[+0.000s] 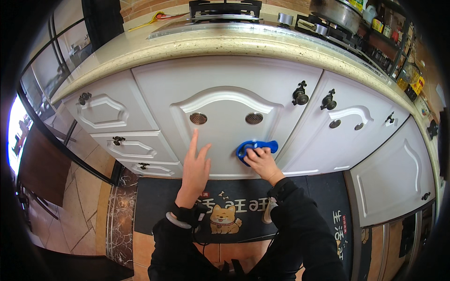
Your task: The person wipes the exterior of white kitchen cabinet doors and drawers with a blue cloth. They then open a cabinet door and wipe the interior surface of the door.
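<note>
My right hand point(263, 162) grips a blue cloth point(269, 144), bunched up and pressed to the lower right of a white cabinet door point(225, 137). Left of it, my left hand point(195, 168) holds nothing. Its fingers are spread, the index finger pointing up just below a round mesh vent point(198, 118). Whether that fingertip touches the door I cannot tell. A second mesh vent point(254, 118) sits above the cloth. Near the door's upper right corner is a dark ornate knob point(300, 93).
A speckled stone countertop point(218, 45) overhangs the cabinets, bearing a gas stove point(225, 10) and a metal pot point(335, 15). Drawers point(105, 109) flank the door on the left, another cabinet door point(337, 140) on the right. A dark printed mat point(158, 207) covers the floor below.
</note>
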Available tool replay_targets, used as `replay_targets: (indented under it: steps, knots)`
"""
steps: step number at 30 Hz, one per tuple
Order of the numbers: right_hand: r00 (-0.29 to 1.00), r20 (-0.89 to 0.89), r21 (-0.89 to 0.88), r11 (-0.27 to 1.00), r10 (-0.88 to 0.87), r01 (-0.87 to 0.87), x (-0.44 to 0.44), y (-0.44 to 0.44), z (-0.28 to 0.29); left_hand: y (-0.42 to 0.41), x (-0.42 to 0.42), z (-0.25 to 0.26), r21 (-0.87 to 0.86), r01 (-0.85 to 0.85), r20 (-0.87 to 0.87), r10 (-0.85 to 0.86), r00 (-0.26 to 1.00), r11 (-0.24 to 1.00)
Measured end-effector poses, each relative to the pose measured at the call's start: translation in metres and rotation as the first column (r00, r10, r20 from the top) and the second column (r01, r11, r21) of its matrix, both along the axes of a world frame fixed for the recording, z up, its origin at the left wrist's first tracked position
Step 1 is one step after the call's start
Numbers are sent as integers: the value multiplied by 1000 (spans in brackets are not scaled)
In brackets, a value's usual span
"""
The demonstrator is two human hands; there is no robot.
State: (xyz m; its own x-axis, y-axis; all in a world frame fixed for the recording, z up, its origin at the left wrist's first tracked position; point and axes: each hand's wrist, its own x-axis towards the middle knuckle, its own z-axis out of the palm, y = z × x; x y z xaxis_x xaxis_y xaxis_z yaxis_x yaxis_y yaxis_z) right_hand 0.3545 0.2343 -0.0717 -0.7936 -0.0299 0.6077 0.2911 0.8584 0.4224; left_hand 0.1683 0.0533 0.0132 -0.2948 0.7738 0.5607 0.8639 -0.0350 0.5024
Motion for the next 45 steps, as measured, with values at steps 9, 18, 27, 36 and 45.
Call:
replay_targets:
  steps: [9,18,27,36,45]
  knots:
    - [763,-599,-343,939,-242,29,-26,-17,73,4,6,-10,0,-51,76,51,996,999]
    - [953,284,33,992,107,-121,-23,-14,-8,12,11,-8,15,-42,53,41,998,999]
    - [831,-552,-107,994,-69,12,-50,-20,68,14,13,-7,24,-79,54,78,996,997]
    - [937,306,34,981,171,-190,-57,-22,-7,13,8,-3,14,-118,32,118,993,993]
    - [819,-566,-162,987,-94,1,-82,-39,83,8,7,0,69,-139,50,136,990,988]
